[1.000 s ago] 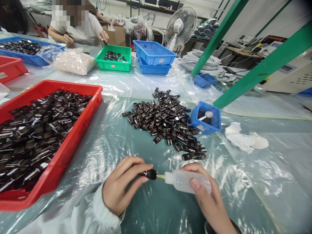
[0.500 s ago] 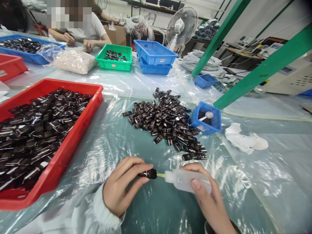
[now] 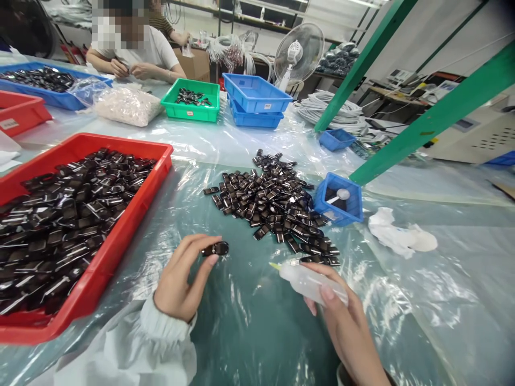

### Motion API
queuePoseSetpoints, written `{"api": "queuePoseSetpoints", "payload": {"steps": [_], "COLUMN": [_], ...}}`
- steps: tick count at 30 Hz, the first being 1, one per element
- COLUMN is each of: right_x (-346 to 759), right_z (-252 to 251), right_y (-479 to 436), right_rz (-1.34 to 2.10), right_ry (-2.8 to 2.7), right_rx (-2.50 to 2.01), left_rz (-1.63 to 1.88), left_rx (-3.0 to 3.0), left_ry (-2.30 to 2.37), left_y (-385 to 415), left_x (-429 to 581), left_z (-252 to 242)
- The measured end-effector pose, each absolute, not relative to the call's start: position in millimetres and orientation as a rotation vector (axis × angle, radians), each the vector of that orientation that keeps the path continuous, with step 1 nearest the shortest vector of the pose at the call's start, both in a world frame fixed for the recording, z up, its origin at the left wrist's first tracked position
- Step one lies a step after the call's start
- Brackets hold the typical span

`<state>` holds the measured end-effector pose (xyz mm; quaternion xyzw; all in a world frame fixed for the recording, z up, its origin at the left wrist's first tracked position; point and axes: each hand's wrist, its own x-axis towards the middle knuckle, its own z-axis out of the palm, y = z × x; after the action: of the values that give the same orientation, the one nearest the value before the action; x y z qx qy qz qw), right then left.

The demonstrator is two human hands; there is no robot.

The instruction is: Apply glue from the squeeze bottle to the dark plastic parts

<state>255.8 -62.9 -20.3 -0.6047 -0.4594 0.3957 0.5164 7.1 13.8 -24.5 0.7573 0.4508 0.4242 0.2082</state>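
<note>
Clear, wrinkled plastic sheeting (image 3: pixel 402 311) covers the bench (image 3: pixel 249 327), carrying a loose heap of dark glossy pieces (image 3: pixel 269 198). Around that heap sit a red tray (image 3: pixel 139 214) at nine o'clock, a bag of pale bits (image 3: pixel 126 106) at ten, a green tray (image 3: pixel 205 113) at eleven, stacked blue trays (image 3: pixel 251 103) at twelve, a small blue box (image 3: pixel 348 216) at three, and a crumpled white wad (image 3: pixel 388 228) at four.

Your bottle (image 3: pixel 300 278) looks like smooth, translucent plastic, and the part (image 3: pixel 217 249) you pinch seems hard, glossy black plastic, as does the shiny pile (image 3: pixel 265 201). Your sleeve (image 3: pixel 120 343) is matt, wrinkled cloth. The red tray (image 3: pixel 139 214) is smooth plastic with a low sheen, the plastic film (image 3: pixel 402 311) under your work is glossy and creased, and the tissue (image 3: pixel 384 230) looks matt and crumpled.
</note>
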Motion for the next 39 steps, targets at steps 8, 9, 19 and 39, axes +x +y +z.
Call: {"api": "queuePoseSetpoints", "payload": {"steps": [8, 9, 19, 39], "right_x": [242, 239, 221, 167], "right_z": [-15, -16, -26, -12], "right_y": [-36, -30, -31, 4], "right_rz": [0.889, 0.869, 0.274, 0.981], "right_ry": [-1.345, -1.388, -1.451, -1.573], "right_rx": [-1.474, -1.471, -1.547, -1.314], "left_rz": [1.207, 1.21, 1.316, 1.309], "left_rx": [2.03, 2.019, 1.938, 2.047], "left_ry": [1.308, 1.303, 1.258, 1.104], "left_y": [21, 21, 23, 23], "left_x": [6, 7, 10, 4], "left_z": [-26, -26, -30, -30]}}
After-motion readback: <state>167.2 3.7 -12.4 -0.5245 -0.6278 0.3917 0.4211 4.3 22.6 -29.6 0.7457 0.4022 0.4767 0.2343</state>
